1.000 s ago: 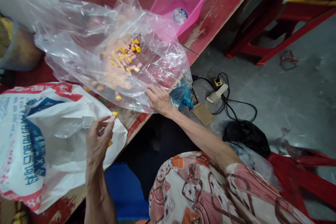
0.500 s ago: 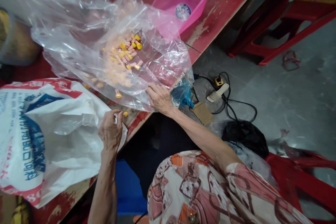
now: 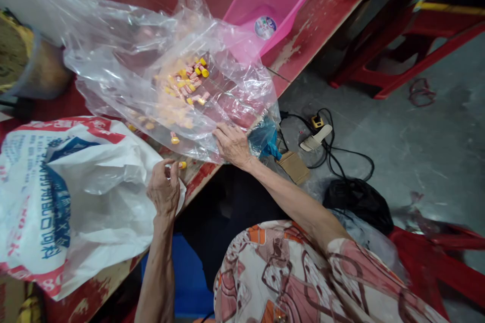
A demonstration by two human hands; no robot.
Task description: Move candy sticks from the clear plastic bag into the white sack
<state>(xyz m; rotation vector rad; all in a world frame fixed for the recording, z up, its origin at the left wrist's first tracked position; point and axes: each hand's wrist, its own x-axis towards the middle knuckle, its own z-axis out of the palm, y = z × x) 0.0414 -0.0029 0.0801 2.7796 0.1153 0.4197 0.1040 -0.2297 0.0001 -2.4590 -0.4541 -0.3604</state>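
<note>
Closer to the clear bag (image 3: 113, 73) than a second ago, the left hand (image 3: 164, 186) has its thumb and fingertips at a small yellow-capped piece (image 3: 182, 165), just off the bag's near edge; whether they pinch or merely touch it cannot be told. On that edge rests the right hand (image 3: 233, 146), fingers close together, any grip unclear. A loose hold could let the piece roll off the table (image 3: 200, 175) beside the bag; tugging the film could scatter the heap of pieces (image 3: 188, 83) within its outline.
</note>
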